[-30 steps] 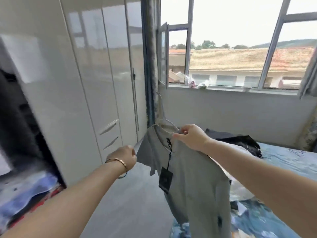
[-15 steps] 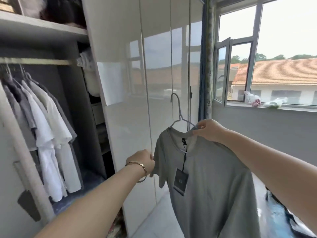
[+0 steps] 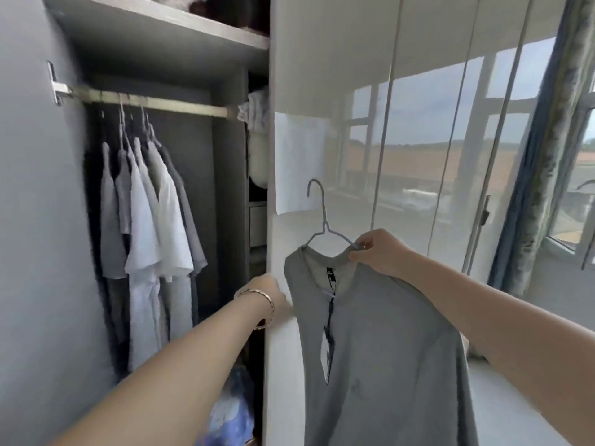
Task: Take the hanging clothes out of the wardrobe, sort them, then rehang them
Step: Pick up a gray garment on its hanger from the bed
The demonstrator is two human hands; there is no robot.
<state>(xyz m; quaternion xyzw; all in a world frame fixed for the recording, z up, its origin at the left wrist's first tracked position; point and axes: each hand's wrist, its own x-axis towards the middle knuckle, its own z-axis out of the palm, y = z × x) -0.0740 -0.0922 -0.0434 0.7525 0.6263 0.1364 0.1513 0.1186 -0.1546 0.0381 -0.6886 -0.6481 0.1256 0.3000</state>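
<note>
Head-worn camera (wide-angle, single view) faces the open wardrobe (image 3: pixel 196 162) closely.

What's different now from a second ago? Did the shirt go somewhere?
The person turned from the bed to the open wardrobe, carrying the grey T-shirt on its hanger toward the rail where other shirts hang. Nothing was let go: the right hand still pinches the hanger at the collar, and the left hand still grips the shirt's edge.

Shirts (image 3: pixel 151 220) hang on the rail (image 3: pixel 180 106) in the wardrobe (image 3: pixel 161 37), left of the T-shirt (image 3: pixel 386 349) on its hanger (image 3: pixel 323 217).
</note>
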